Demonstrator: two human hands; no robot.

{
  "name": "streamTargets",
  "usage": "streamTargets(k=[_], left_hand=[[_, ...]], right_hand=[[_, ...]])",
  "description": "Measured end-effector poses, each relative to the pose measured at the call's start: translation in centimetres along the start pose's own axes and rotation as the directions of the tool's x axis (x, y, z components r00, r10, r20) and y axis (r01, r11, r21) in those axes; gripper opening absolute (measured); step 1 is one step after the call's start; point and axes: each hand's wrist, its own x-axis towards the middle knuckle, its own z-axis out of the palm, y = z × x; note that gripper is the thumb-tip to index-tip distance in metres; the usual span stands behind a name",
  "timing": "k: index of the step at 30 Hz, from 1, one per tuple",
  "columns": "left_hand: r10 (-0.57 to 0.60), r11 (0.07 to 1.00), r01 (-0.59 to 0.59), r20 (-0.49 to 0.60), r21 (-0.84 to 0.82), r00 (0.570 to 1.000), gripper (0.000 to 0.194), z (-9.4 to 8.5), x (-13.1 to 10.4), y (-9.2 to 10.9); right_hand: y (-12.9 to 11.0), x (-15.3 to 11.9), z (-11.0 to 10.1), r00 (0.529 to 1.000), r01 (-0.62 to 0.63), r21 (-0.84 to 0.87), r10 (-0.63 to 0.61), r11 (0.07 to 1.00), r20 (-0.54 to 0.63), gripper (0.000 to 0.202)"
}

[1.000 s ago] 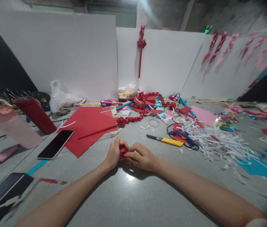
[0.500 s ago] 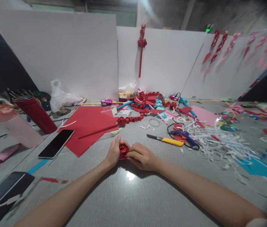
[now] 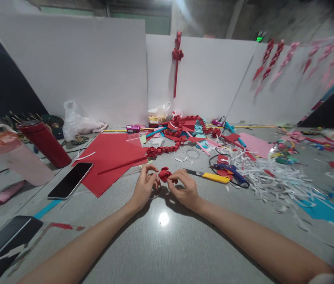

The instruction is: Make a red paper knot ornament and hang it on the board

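Lifted since before, both hands (image 3: 167, 187) pinch red paper rosette (image 3: 164, 174) (folds blurred).

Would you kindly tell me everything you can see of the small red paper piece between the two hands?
The red paper piece is a small crumpled or folded rosette-like lump of red paper. It is held just above the grey table, pinched between the fingertips of the left hand and the right hand. Its folds are too small to make out.
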Motion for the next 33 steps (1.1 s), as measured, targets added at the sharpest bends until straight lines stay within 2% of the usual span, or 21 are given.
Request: streamTargets(k=[3, 5, 9, 11, 15, 21, 26, 29, 33], left_hand=[[0.057, 0.991, -0.056, -0.004, 0.123, 0.998, 0.024, 0.1, -0.2, -0.2], [0.076, 0.98, -0.084, 0.051, 0.183, 0.996, 0.025, 0.2, -0.3, -0.2], [0.082, 0.949, -0.131, 0.176, 0.285, 0.981, 0.043, 0.6, -0.5, -0.1], [0.079, 0.941, -0.127, 0.16, 0.313, 0.984, 0.045, 0.6, -0.5, -0.1], [0.065, 0.94, -0.096, 0.106, 0.328, 0.992, 0.038, 0.5, -0.3, -0.1], [0.047, 0.97, -0.059, 0.056, 0.237, 0.997, 0.034, 0.2, 0.1, -0.6], [0.043, 0.987, -0.058, 0.099, 0.147, 0.994, 0.042, 0.1, 0.3, -1.5], [0.071, 0.973, -0.099, 0.141, 0.206, 0.987, 0.042, 0.1, 0.2, -1.6], [0.076, 0.937, -0.119, 0.139, 0.328, 0.987, 0.029, 0.0, 0.2, -1.1]], right_hand=[[0.1, 0.3, 0.0, 0.995, -0.063, -0.102, 0.055, 0.993, -0.085, 0.008], [0.2, 0.4, 0.0, 0.989, -0.114, -0.109, 0.102, 0.988, -0.104, 0.009], [0.4, 0.5, 0.0, 0.987, -0.14, -0.088, 0.131, 0.986, -0.096, 0.01], [0.5, 0.5, 0.0, 0.987, -0.139, -0.086, 0.132, 0.986, -0.09, 0.009], [0.5, 0.5, 0.0, 0.991, -0.125, -0.097, 0.119, 0.987, -0.065, 0.009], [0.5, 0.2, 0.0, 0.998, -0.065, -0.155, 0.063, 0.986, -0.017, 0.006], [0.7, 0.1, 0.1, 0.998, -0.048, -0.198, 0.038, 0.979, -0.057, 0.005], [0.9, 0.0, 0.2, 0.997, -0.034, -0.202, 0.02, 0.979, -0.072, 0.005], [0.9, -0.2, 0.2, 0.999, 0.015, -0.239, -0.022, 0.971, -0.027, 0.005]])
